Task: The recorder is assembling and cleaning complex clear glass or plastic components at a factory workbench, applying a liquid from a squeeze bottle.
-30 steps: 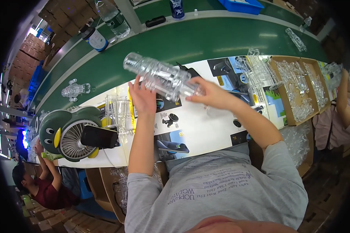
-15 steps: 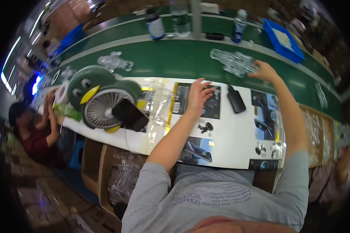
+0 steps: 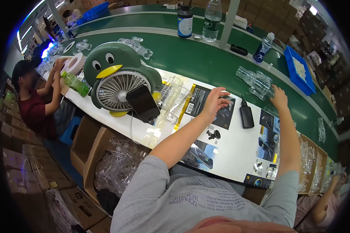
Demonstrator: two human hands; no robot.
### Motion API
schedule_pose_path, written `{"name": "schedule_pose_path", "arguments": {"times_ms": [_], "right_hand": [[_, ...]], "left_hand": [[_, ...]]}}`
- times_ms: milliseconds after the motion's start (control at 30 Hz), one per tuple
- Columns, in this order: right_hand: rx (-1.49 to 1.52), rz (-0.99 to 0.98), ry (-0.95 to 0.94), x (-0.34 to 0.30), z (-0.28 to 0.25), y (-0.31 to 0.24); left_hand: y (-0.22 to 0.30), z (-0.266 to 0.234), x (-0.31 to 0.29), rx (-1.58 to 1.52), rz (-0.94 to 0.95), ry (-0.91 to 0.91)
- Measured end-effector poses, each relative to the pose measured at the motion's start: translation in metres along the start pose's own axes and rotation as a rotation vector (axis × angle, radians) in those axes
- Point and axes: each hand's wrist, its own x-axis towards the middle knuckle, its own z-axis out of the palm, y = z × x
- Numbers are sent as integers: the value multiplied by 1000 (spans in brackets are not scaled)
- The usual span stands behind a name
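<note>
At the end of a clear plastic moulded part (image 3: 256, 82) lying on the green belt, my right hand (image 3: 279, 98) has its fingers curled against the edge, seemingly pinching it. My left hand (image 3: 217, 102) hovers over the white worktop with fingers apart and nothing in them. Below it lies a dark printed card (image 3: 196, 101) showing gadget pictures. Between my hands rests a small black device (image 3: 246, 116) with a short stub or cord on top.
To the left stands a green bird-shaped fan (image 3: 120, 83) with a black phone (image 3: 143, 104) leaning on it. Cartons of clear plastic parts (image 3: 118, 167) flank the worktop. Bottles (image 3: 212, 23) and a blue tray (image 3: 299, 70) sit beyond. A co-worker (image 3: 39, 97) sits at left.
The whole view has shifted, so the bench appears lower and turned. My right hand stays at the clear part's end; my left hand still hovers over the card.
</note>
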Motion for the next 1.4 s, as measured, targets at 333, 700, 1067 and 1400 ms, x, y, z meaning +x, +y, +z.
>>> {"name": "schedule_pose_path", "arguments": {"times_ms": [333,700,1067,1400], "right_hand": [[316,-461,234,-86,-41,-50],[329,-531,179,-137,-34,-51],[78,-806,306,-111,-18,-55],[-35,-1057,332,-90,-10,-68]], "left_hand": [[36,11,-24,1539,1008,172],[39,-2,-22,1962,638,227],[32,5,-25,1978,733,214],[30,29,-38,1828,469,-98]]}}
